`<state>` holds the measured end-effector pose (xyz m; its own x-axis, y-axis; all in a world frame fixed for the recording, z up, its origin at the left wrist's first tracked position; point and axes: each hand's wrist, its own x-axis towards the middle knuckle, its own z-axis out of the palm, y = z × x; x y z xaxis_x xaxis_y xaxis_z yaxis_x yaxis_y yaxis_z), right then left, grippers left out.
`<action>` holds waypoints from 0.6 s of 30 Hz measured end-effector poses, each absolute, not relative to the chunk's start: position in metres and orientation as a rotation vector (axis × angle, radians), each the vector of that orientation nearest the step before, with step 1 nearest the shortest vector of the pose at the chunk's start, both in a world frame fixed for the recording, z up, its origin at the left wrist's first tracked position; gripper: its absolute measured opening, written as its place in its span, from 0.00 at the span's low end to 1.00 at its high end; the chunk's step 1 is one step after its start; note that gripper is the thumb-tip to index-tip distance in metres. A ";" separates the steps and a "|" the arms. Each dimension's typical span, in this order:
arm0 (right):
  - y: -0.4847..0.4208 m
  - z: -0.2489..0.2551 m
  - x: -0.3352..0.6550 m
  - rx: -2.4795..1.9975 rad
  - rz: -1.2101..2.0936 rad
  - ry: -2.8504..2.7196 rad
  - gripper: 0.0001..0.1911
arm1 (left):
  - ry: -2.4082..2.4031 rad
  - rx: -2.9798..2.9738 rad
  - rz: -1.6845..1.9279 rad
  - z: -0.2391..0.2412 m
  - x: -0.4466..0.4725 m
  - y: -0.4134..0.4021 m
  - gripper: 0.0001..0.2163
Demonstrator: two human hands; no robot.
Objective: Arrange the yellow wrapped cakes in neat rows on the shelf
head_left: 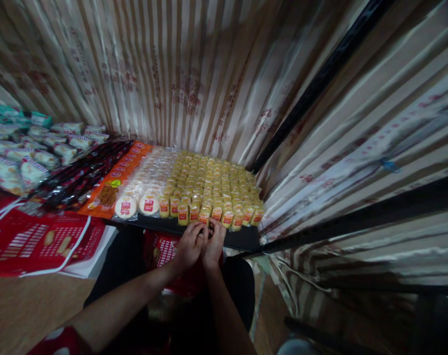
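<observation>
Small yellow wrapped snack cakes (216,185) stand in close rows on a dark shelf, with red-and-white labels on the front ones. My left hand (190,246) and my right hand (212,249) meet at the front edge of these rows. Their fingers are bent and drawn together at the foot of a front-row cake (205,212), which they appear to pinch from either side. The fingertips partly hide its lower end. Left of the cakes lie round white wrapped biscuits (149,204) with red print, in clear packs.
An orange snack bag (107,190), dark glossy packs (83,172) and white packets (35,148) fill the shelf's left. Red baskets (68,236) sit below the shelf (242,239). A striped curtain (194,74) hangs behind; a black post (313,93) slants at right.
</observation>
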<state>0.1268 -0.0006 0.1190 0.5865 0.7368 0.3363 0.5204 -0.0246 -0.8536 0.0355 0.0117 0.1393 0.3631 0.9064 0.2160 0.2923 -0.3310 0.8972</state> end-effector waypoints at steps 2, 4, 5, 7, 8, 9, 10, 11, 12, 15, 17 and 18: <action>-0.001 0.119 0.127 -1.683 0.239 -1.040 0.14 | 1.040 1.855 0.973 0.137 0.036 0.012 0.15; -0.003 0.119 0.126 -1.680 0.237 -1.029 0.13 | 1.024 1.883 0.984 0.136 0.035 0.012 0.15; -0.004 0.119 0.126 -1.684 0.224 -1.036 0.13 | 1.021 1.890 0.985 0.136 0.035 0.012 0.15; -0.004 0.117 0.126 -1.700 0.196 -1.077 0.12 | 1.019 1.895 0.974 0.136 0.036 0.013 0.15; -0.004 0.116 0.126 -1.707 0.189 -1.098 0.12 | 1.012 1.897 0.966 0.136 0.036 0.014 0.15; -0.004 0.116 0.127 -1.711 0.190 -1.113 0.12 | 0.998 1.900 0.956 0.137 0.037 0.015 0.15; -0.003 0.116 0.127 -1.710 0.198 -1.123 0.13 | 0.983 1.902 0.950 0.137 0.037 0.015 0.15; -0.003 0.116 0.127 -1.706 0.205 -1.126 0.13 | 0.971 1.902 0.949 0.138 0.038 0.016 0.15; -0.004 0.118 0.127 -1.703 0.204 -1.123 0.14 | 0.967 1.898 0.956 0.139 0.037 0.015 0.15; -0.013 0.120 0.121 -1.682 0.150 -1.097 0.14 | 0.980 1.883 0.970 0.142 0.031 0.008 0.12; -0.025 0.114 0.113 -1.653 0.143 -1.076 0.13 | 0.996 1.875 0.924 0.139 0.023 -0.002 0.11; -0.033 0.108 0.108 -1.646 0.183 -1.072 0.12 | 1.027 1.856 0.882 0.135 0.017 -0.007 0.11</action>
